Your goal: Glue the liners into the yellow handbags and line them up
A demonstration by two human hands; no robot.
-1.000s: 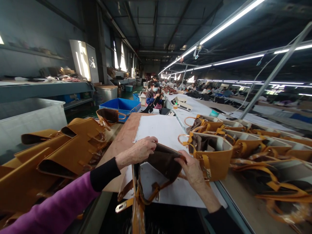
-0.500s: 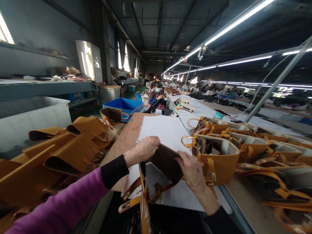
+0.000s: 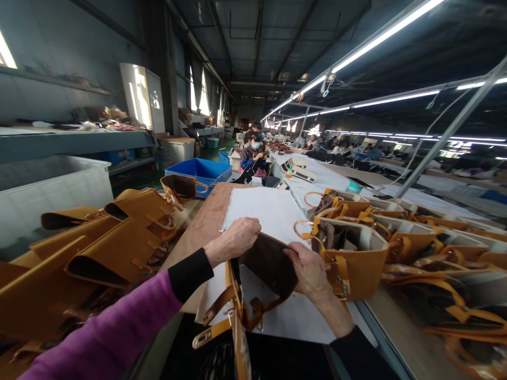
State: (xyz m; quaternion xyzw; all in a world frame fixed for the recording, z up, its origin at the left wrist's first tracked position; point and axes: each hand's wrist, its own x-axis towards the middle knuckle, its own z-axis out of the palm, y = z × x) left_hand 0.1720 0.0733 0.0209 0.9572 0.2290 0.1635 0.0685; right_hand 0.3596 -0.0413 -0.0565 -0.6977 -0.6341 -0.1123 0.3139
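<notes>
A handbag (image 3: 269, 261) with a dark brown inside and tan straps is held up over the near end of the table. My left hand (image 3: 236, 240) is closed on its upper edge at the left, fingers curled out of sight behind the knuckles. At the right edge, my right hand (image 3: 311, 269) pinches the rim between thumb and fingers. A tan strap with a metal fitting (image 3: 212, 333) hangs below on the left, and a plastic-wrapped handle (image 3: 240, 343) dangles toward me. White sheeting (image 3: 257, 206) lies on the table beneath the bag.
Tan handbags (image 3: 356, 264) stand in rows on the right, beside the white sheeting. More tan bags (image 3: 114, 237) are piled at the left. Beyond are a blue bin (image 3: 198, 170), a white tub (image 3: 55, 182) and a seated person (image 3: 253, 153). A slanted metal pole (image 3: 451, 126) rises at right.
Both hands keep their hold on the bag, which has tilted slightly so a little more of its dark inside shows. The camera view has shifted a little.
</notes>
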